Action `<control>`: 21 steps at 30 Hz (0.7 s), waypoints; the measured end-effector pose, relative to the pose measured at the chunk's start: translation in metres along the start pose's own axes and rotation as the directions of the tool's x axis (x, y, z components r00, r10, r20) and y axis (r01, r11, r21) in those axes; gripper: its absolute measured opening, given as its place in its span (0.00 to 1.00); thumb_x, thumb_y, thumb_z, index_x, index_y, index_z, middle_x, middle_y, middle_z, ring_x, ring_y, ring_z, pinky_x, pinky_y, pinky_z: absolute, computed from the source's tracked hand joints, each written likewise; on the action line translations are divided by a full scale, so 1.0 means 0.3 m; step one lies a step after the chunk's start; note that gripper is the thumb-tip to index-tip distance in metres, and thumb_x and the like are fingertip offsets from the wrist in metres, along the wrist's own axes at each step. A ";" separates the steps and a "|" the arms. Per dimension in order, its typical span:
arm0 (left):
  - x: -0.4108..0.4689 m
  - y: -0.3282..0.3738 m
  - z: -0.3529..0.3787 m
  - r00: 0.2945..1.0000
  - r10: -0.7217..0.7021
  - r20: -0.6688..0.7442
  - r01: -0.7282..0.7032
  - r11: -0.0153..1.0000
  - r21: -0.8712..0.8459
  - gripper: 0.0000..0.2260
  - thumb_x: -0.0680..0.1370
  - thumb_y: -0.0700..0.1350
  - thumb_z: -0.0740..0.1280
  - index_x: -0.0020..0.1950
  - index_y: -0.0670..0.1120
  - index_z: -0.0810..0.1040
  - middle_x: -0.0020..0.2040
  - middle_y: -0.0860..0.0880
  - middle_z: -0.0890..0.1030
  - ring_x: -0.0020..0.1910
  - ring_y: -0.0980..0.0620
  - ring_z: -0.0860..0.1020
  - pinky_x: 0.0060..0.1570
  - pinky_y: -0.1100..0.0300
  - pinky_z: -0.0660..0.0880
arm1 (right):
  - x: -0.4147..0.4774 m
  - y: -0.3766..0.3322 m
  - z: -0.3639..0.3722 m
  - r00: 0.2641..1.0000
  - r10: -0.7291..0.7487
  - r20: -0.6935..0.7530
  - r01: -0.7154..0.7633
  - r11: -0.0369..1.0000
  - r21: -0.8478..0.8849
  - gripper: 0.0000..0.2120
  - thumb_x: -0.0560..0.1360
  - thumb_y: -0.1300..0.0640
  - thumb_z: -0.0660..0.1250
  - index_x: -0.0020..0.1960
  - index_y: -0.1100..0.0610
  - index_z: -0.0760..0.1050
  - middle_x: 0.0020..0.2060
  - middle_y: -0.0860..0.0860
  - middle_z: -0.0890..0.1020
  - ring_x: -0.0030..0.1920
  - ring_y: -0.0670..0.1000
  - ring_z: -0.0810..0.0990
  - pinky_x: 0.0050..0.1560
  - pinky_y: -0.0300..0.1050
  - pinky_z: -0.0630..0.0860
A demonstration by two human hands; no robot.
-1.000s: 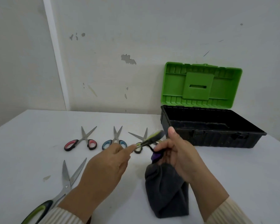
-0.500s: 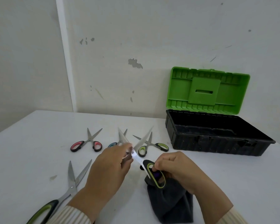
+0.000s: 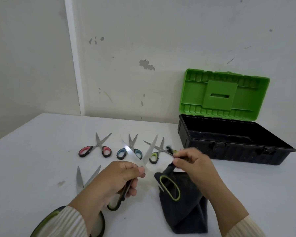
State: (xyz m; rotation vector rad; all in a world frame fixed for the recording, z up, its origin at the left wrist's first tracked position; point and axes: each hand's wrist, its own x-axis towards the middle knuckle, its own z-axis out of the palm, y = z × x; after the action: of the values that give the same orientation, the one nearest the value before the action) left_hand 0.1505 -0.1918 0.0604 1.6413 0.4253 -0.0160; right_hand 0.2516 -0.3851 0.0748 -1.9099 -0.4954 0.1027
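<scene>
Row of scissors [image 3: 132,144] on the table [image 3: 41,151] — toolbox [image 3: 229,146] to its right, cloth [image 3: 183,214] nearer, lone pair [image 3: 79,178] near left

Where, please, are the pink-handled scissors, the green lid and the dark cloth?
Pink-handled scissors [image 3: 99,146]: head view, on the pivot.
Green lid [image 3: 220,95]: head view, on its central panel.
Dark cloth [image 3: 184,215]: head view, on its lower fold.

Colours on the white table [image 3: 41,151]
The toolbox [image 3: 229,144] was black with a green lid [image 3: 195,93]; the cloth [image 3: 183,216] dark grey; small scissors [image 3: 94,149] had pink-lined handles.
</scene>
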 end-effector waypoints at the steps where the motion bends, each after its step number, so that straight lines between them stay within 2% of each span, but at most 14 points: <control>1: -0.002 -0.002 0.008 1.000 0.003 0.006 -0.004 0.999 0.036 0.10 0.76 0.48 0.69 0.41 0.42 0.82 0.26 0.49 0.76 0.25 0.50 0.77 0.29 0.60 0.73 | 0.002 -0.002 -0.003 0.992 -0.076 -0.101 0.077 0.997 0.002 0.07 0.69 0.64 0.71 0.40 0.52 0.80 0.42 0.48 0.81 0.43 0.50 0.80 0.44 0.35 0.77; 3: -0.003 -0.005 0.032 1.000 0.020 0.013 -0.021 0.996 0.081 0.10 0.76 0.47 0.68 0.39 0.42 0.82 0.25 0.50 0.75 0.22 0.51 0.74 0.26 0.63 0.70 | -0.010 -0.014 0.018 0.951 -0.271 -0.148 0.265 0.962 -0.058 0.12 0.68 0.67 0.71 0.39 0.50 0.80 0.39 0.44 0.81 0.42 0.45 0.79 0.44 0.31 0.75; 6: -0.001 -0.014 0.065 0.999 0.051 0.012 -0.053 0.992 0.115 0.11 0.76 0.45 0.68 0.37 0.41 0.80 0.24 0.49 0.73 0.18 0.51 0.69 0.22 0.65 0.65 | -0.047 -0.018 0.113 0.884 -0.460 0.085 0.466 0.853 -0.234 0.09 0.69 0.64 0.69 0.41 0.50 0.80 0.37 0.42 0.81 0.44 0.43 0.78 0.45 0.30 0.73; 8: -0.002 -0.021 0.078 0.996 0.088 0.007 -0.088 0.983 0.158 0.12 0.76 0.45 0.67 0.34 0.42 0.79 0.24 0.49 0.72 0.18 0.51 0.68 0.22 0.65 0.64 | -0.032 0.010 0.141 0.831 -0.534 0.152 0.552 0.765 -0.332 0.07 0.69 0.63 0.68 0.41 0.52 0.81 0.37 0.47 0.82 0.42 0.43 0.77 0.44 0.28 0.73; 11: 0.002 -0.027 0.086 0.994 0.106 -0.009 -0.103 0.976 0.191 0.13 0.76 0.47 0.68 0.34 0.41 0.78 0.23 0.50 0.72 0.18 0.51 0.67 0.22 0.65 0.64 | -0.001 0.030 0.134 0.837 -0.540 0.092 0.529 0.753 -0.391 0.07 0.68 0.63 0.68 0.43 0.57 0.83 0.37 0.51 0.83 0.39 0.43 0.80 0.44 0.29 0.75; 14: 0.006 -0.030 0.088 0.995 0.101 -0.022 -0.095 0.977 0.191 0.13 0.76 0.46 0.68 0.31 0.44 0.76 0.24 0.49 0.73 0.18 0.51 0.67 0.22 0.63 0.63 | -0.024 0.028 0.151 0.796 -0.577 0.183 0.597 0.697 -0.397 0.06 0.64 0.63 0.69 0.38 0.55 0.83 0.33 0.50 0.83 0.35 0.45 0.80 0.38 0.36 0.77; 16: 0.008 -0.031 0.087 0.993 0.112 -0.035 -0.101 0.968 0.229 0.15 0.76 0.47 0.68 0.29 0.45 0.75 0.24 0.50 0.73 0.18 0.52 0.68 0.22 0.64 0.65 | -0.015 0.022 0.143 0.801 -0.577 0.159 0.591 0.720 -0.363 0.06 0.65 0.62 0.69 0.38 0.54 0.83 0.33 0.50 0.83 0.36 0.44 0.79 0.39 0.36 0.77; 18: 0.009 -0.031 0.088 0.991 0.128 -0.036 -0.114 0.959 0.260 0.14 0.75 0.48 0.68 0.31 0.44 0.75 0.23 0.51 0.73 0.18 0.52 0.68 0.22 0.65 0.66 | 0.003 0.026 0.130 0.801 -0.592 0.091 0.574 0.714 -0.401 0.07 0.65 0.63 0.69 0.39 0.55 0.83 0.33 0.50 0.84 0.35 0.44 0.80 0.39 0.36 0.77; 21: 0.009 -0.033 0.084 0.991 0.129 -0.021 -0.120 0.961 0.249 0.13 0.76 0.47 0.68 0.33 0.42 0.76 0.24 0.49 0.73 0.17 0.52 0.68 0.21 0.65 0.64 | -0.025 0.023 0.154 0.792 -0.593 0.148 0.594 0.689 -0.416 0.06 0.63 0.62 0.69 0.36 0.53 0.83 0.31 0.49 0.83 0.33 0.46 0.80 0.34 0.38 0.78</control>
State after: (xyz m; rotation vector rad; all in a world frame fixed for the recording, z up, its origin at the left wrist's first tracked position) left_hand 0.1563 -0.2148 0.0472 1.9150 0.3583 0.0582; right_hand 0.2329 -0.3499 0.0492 -2.0819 -1.2072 -0.4808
